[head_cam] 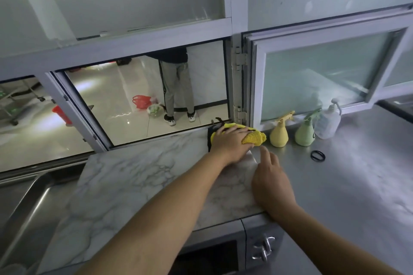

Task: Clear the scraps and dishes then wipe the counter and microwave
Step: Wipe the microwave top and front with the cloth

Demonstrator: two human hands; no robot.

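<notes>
Three containers are lined up at one o'clock against the window frame: a yellow spray bottle (279,135), a green spray bottle (305,133) and a clear pump bottle (328,121) just beside it. What is inside the two spray bottles cannot be told; the pump bottle's contents are hard to make out through its label. A black ring (317,155) lies on the steel tabletop (357,185) near them.

The yellow cloth (254,137) is pressed at twelve o'clock onto the far corner of the marble-patterned microwave top (134,185) by the left hand (232,143), whose fingers are laid flat over it. Part of the cloth is hidden beneath the palm, and a dark patch under it cannot be identified. The right hand (271,182) rests at three o'clock on the right edge of the top, fingers relaxed and holding nothing.

The microwave's front (257,250) is cut off at six o'clock. A sink (26,203) is seen at nine o'clock, partly out of frame. Through the open window hatch (145,100), a person's legs (177,91) are seen on a tiled floor. Open steel surface extends toward four o'clock.
</notes>
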